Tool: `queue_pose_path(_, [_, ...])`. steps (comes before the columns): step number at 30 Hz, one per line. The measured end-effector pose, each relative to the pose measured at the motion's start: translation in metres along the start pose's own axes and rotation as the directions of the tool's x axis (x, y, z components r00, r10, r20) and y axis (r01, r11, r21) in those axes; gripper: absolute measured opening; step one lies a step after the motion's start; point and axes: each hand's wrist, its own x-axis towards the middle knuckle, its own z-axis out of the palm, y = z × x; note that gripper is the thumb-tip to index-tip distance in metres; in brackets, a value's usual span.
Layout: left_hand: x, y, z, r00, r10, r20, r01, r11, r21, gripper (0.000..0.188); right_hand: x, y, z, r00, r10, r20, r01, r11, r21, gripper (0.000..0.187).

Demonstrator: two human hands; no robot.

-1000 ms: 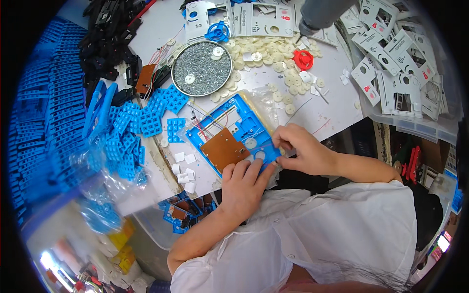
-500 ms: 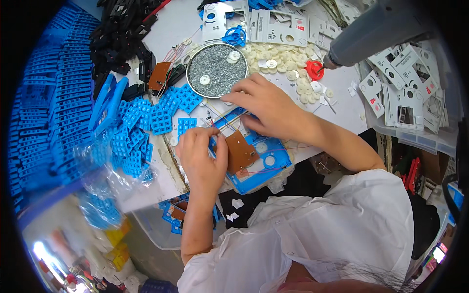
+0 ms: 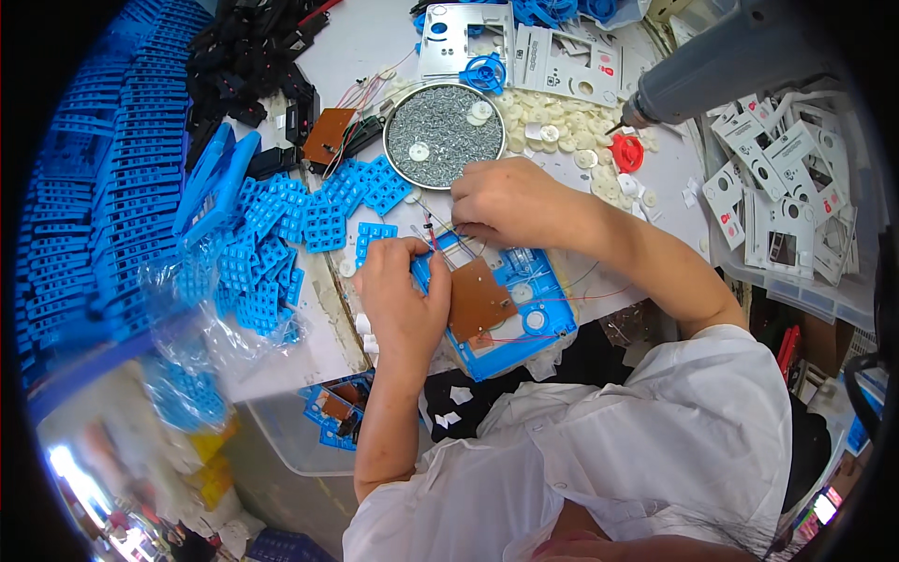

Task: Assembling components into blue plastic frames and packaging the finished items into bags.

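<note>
A blue plastic casing [image 3: 506,356] lies on the table in front of me, with a brown circuit board [image 3: 479,300] resting over its left part. Thin red, white and dark wires [image 3: 448,242] come off the board and the casing's far end. My left hand [image 3: 403,290] is closed around the casing's left edge, thumb beside the board. At the far edge my right hand [image 3: 510,201] is curled, its fingertips pressed together by the wires. What those fingertips hold is hidden. A round metal dish [image 3: 389,140] full of screws sits just beyond the right hand.
Blue keypads [image 3: 272,244] and stacked blue parts [image 3: 140,187] lie left; black parts [image 3: 243,75] lie far left. White discs [image 3: 562,122] spread past the dish. A grey electric screwdriver [image 3: 702,80] hangs at right, above a red ring [image 3: 627,153] and near white panels [image 3: 782,178].
My right hand has gone from spread fingers near the dish rim to a curled pinch by the wires. My left hand stays on the casing. The whole view has shifted slightly.
</note>
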Motion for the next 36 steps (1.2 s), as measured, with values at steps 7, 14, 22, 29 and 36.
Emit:
queue_pose_path(7, [-0.001, 0.002, 0.001, 1.0, 0.004, -0.015, -0.003, 0.999, 0.042, 0.017, 0.006, -0.008, 0.0, 0.981, -0.18, 0.077, 0.196, 0.929, -0.315, 0.008])
queue_pose_path(14, [-0.004, -0.002, 0.009, 0.997, 0.029, -0.066, -0.024, 0.997, 0.072, 0.017, -0.005, -0.01, 0.014, 0.961, -0.252, -0.112, 0.193, 0.905, -0.38, 0.007])
queue_pose_path(22, [-0.002, 0.0, 0.008, 0.989, 0.084, -0.12, -0.075, 0.994, 0.081, 0.013, 0.003, -0.009, 0.007, 0.97, -0.236, 0.057, 0.241, 0.905, -0.349, 0.011])
queue_pose_path(29, [-0.006, -0.006, 0.012, 0.993, 0.046, -0.108, -0.045, 0.999, 0.007, 0.017, -0.014, -0.032, 0.018, 0.912, -0.243, -0.331, 0.231, 0.97, -0.075, 0.017])
queue_pose_path(36, [0.003, -0.02, -0.007, 0.986, -0.15, 0.068, 0.165, 0.908, -0.385, 0.013, -0.067, -0.108, 0.035, 0.98, -0.087, -0.176, 0.12, 0.975, 0.185, 0.023])
